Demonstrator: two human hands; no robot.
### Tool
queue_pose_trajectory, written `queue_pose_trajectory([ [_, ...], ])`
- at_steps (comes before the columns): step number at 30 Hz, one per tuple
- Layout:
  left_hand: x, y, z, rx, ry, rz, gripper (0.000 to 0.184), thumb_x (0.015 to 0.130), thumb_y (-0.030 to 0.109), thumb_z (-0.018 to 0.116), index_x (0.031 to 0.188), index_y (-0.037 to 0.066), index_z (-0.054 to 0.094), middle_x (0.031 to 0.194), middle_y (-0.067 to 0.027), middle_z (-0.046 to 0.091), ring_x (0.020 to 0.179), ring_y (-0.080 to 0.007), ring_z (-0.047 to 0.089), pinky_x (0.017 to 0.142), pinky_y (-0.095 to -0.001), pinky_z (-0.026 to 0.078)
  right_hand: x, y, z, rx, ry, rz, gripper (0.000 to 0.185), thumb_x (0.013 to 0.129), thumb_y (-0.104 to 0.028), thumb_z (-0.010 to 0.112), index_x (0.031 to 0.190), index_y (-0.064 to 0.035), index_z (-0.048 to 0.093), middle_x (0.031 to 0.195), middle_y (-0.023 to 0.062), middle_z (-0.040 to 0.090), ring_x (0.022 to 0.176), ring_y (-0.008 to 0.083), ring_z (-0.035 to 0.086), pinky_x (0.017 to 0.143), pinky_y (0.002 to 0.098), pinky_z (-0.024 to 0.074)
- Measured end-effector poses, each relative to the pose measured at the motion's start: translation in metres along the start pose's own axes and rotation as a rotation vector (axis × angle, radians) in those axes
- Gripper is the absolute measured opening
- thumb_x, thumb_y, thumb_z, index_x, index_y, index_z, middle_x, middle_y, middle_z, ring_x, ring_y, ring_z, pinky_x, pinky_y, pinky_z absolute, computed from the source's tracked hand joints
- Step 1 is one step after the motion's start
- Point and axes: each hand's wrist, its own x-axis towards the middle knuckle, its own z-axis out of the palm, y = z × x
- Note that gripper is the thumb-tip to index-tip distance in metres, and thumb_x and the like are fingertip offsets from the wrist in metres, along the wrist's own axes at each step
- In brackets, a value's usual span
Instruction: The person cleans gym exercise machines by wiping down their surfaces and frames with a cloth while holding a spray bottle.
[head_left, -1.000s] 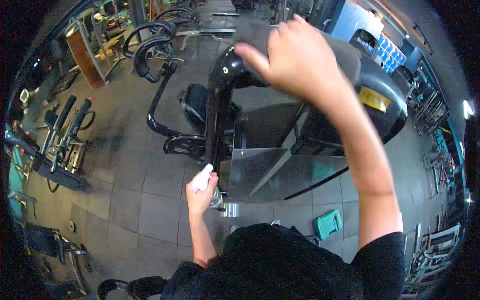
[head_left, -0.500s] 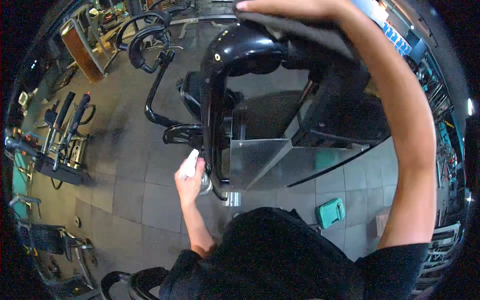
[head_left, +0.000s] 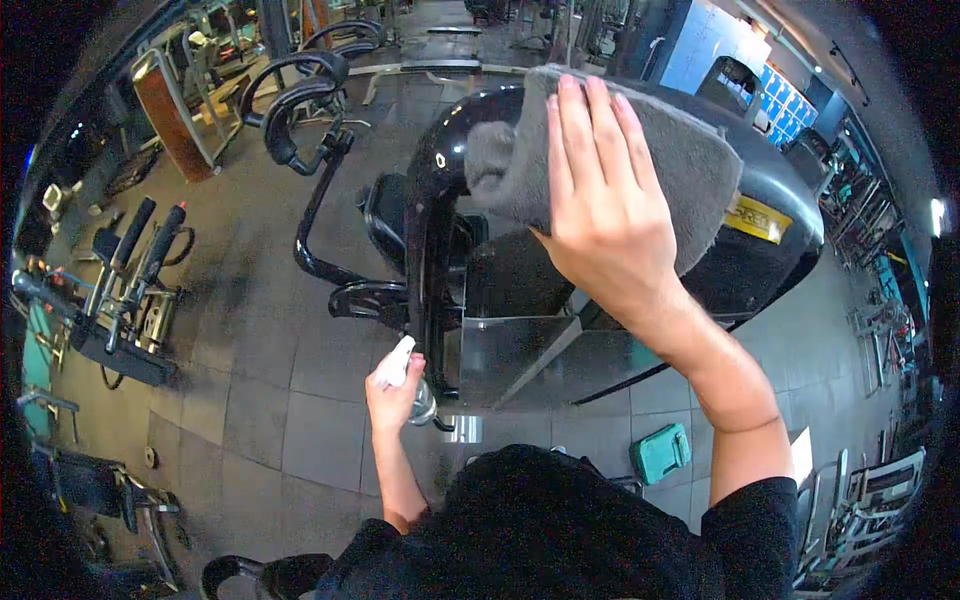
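Gym floor (head_left: 325, 425), dark tiles, blue lockers (head_left: 785, 105) far back right, green case (head_left: 660, 454) on the tiles near the machine. Right hand (head_left: 607, 200) is flat, fingers extended with slight gaps, palm down on a grey cloth (head_left: 690, 165) lying over the top of the black machine (head_left: 424, 240), just beside its yellow label (head_left: 757, 219). Left hand (head_left: 388, 402) is wrapped round the white-headed spray bottle (head_left: 397, 362), low beside the machine's upright; exact finger placement on the trigger can't be told.
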Motion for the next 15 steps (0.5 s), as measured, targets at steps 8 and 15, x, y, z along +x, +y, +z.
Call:
queue_pose_trajectory([
  [8, 0.008, -0.004, -0.022, -0.005, 0.076, 0.004, 0.03, 0.09, 0.017, 0.077, 0.113, -0.001, 0.071, 0.091, -0.0035, 0.074, 0.081, -0.0086, 0.066, 0.076, -0.0264, 0.053, -0.033, 0.033, -0.013, 0.293, 0.002, -0.075, 0.045, 0.093, -0.013, 0.05, 0.129, 0.0128, 0.058, 0.141, 0.0236, 0.055, 0.134, 0.0363, 0.052, 0.113, 0.0464, 0.0399],
  [15, 0.011, -0.028, -0.048, -0.006, 0.112, -0.044, 0.032, 0.09, 0.017, 0.076, 0.116, -0.002, 0.07, 0.093, -0.0045, 0.074, 0.084, -0.0103, 0.066, 0.079, -0.0275, 0.053, -0.14, 0.138, 0.008, 0.519, 0.229, 0.986, 0.037, 0.103, -0.026, 0.056, 0.119, 0.0041, 0.068, 0.11, 0.0147, 0.073, 0.103, 0.0262, 0.069, 0.094, 0.039, 0.05],
])
